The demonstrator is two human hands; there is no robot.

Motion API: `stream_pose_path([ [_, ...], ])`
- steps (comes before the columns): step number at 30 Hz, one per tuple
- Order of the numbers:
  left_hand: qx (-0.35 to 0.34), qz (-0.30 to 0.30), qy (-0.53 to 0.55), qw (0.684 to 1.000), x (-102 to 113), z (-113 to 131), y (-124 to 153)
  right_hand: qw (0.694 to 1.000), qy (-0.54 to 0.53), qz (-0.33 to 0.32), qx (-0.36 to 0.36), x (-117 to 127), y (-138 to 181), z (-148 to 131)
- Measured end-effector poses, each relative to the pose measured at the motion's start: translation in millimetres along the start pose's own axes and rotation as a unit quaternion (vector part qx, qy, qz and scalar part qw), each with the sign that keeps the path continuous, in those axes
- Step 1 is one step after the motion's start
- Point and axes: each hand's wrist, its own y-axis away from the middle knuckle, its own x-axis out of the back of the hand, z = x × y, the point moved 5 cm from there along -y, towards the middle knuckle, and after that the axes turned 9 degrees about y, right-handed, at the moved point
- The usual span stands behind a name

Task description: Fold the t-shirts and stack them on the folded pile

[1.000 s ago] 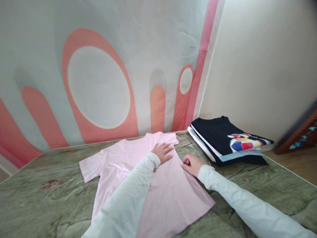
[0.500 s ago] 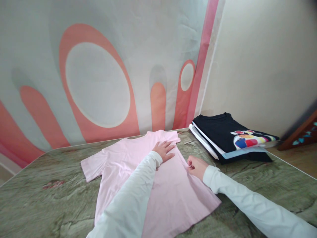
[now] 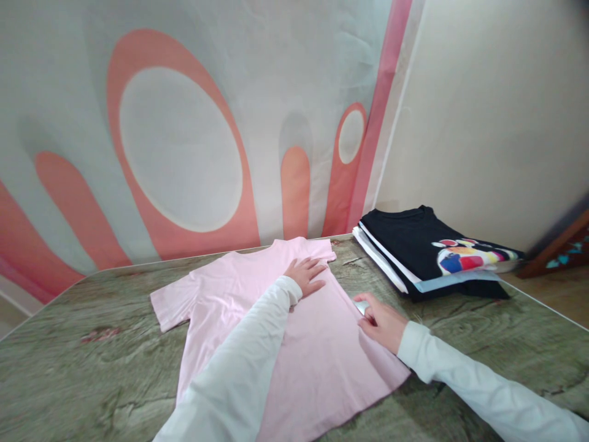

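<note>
A pink short-sleeved T-shirt lies spread on the wood-patterned table, its collar toward the wall and its hem toward me. My left hand rests flat on the upper right part of the shirt, fingers stretched and slightly spread. At the shirt's right side edge, my right hand has its fingers curled, with thumb and forefinger at the fabric. A small pale patch shows by these fingertips; I cannot make out what it is. My left sleeve covers part of the shirt's middle.
A stack of folded clothes stands at the table's back right, with a black T-shirt bearing a colourful print on top and white layers beneath. The wood-patterned table meets a wall covering with coral shapes.
My right hand has moved slightly toward me and right along the shirt's side edge, its fingers loosening from a tight fist. My left hand stays on the shirt. The view has shifted a little.
</note>
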Motion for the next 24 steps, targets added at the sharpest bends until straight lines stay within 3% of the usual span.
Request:
stream_pose_path([
  [4,0.018,0.019,0.015,1.0,4.3,1.7,-9.1,1.0,-0.013,-0.007,0.013,0.2,0.0,1.2],
  [8,0.061,0.091,0.005,0.994,8.6,13.9,-22.1,0.999,-0.034,-0.02,0.007,1.1,-0.3,1.6],
  [16,0.16,0.144,0.016,0.976,-1.0,29.4,-24.8,0.999,-0.028,-0.029,0.025,4.2,18.9,5.9],
  [20,0.168,0.148,0.029,0.974,-1.8,26.2,-23.3,0.999,0.012,-0.044,0.016,9.7,33.5,7.5],
  [24,0.164,0.16,0.037,0.973,-3.2,22.8,-23.3,0.997,0.082,-0.006,-0.003,20.1,37.7,4.1],
])
